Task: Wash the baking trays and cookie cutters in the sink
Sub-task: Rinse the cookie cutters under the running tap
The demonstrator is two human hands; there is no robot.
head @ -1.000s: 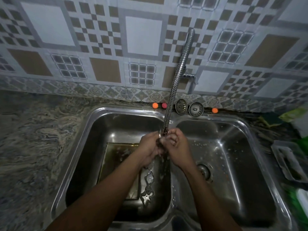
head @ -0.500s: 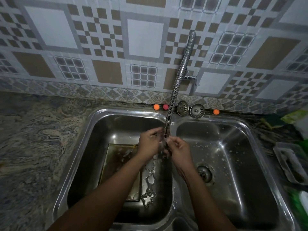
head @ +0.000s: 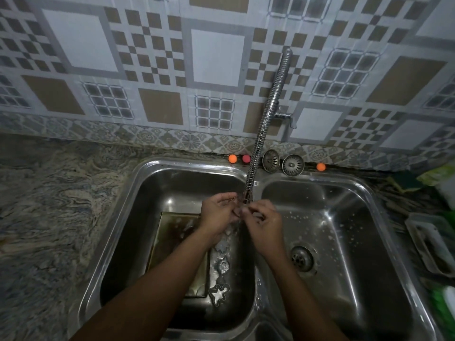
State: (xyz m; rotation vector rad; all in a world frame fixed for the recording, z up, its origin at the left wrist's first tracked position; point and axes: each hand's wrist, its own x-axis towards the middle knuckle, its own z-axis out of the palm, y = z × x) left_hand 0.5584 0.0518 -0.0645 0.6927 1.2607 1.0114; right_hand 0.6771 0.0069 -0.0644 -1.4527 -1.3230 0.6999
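Note:
Under the mouth of the flexible steel faucet (head: 267, 119), my left hand (head: 218, 212) and my right hand (head: 264, 223) pinch a small thin metal cookie cutter (head: 236, 204) between their fingertips; it is mostly hidden by the fingers. Water runs down below them. A baking tray (head: 172, 232) lies flat in the left basin (head: 147, 193), partly covered by my left forearm. Beside the tray's right edge lie more cookie cutters, one a splayed figure shape (head: 219, 292).
The right basin (head: 344, 217) holds only its drain (head: 301, 258) and water spots. Two strainer plugs (head: 282, 163) and small orange and red balls (head: 238, 158) line the back rim. A plastic container (head: 430, 244) and green items sit on the right counter. Marbled countertop (head: 49, 205) spreads left.
My hands were clasped close together under the faucet; they have drawn slightly apart and now hold the small cutter at the fingertips. The camera view has shifted a little.

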